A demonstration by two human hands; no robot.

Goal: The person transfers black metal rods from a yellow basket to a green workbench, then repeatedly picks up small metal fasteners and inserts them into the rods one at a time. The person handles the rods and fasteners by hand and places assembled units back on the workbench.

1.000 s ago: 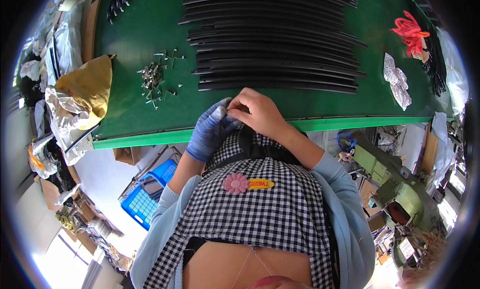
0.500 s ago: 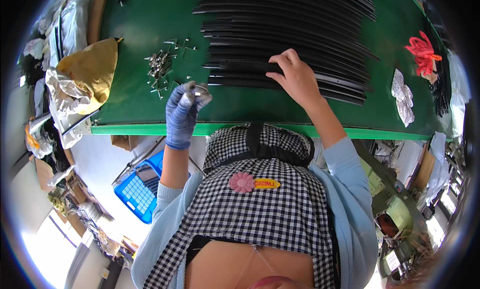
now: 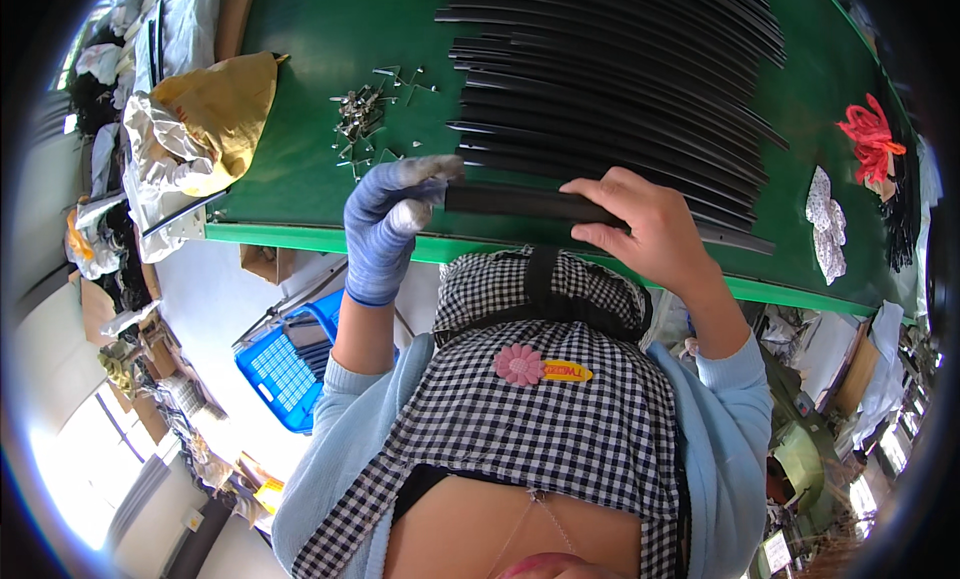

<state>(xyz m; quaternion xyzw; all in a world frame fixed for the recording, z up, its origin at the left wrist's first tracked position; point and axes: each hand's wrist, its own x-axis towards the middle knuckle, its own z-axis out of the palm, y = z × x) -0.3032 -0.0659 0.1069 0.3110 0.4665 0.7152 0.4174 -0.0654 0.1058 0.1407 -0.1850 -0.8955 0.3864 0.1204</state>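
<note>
Currently | hands (image 3: 655, 229), one knit-gloved, at straight black strip (image 3: 510, 201) | smooth green tabletop (image 3: 295, 164)

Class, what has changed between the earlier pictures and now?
The bare right hand parted from the gloved left hand, reached forward and now holds a black strip, drawn nearer, with its left end by the left hand. The metal pieces and red bundle lie as before.

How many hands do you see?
2: the gloved left hand, by the left end of a black strip, and the bare right hand, holding that strip farther right. No others show.
</note>
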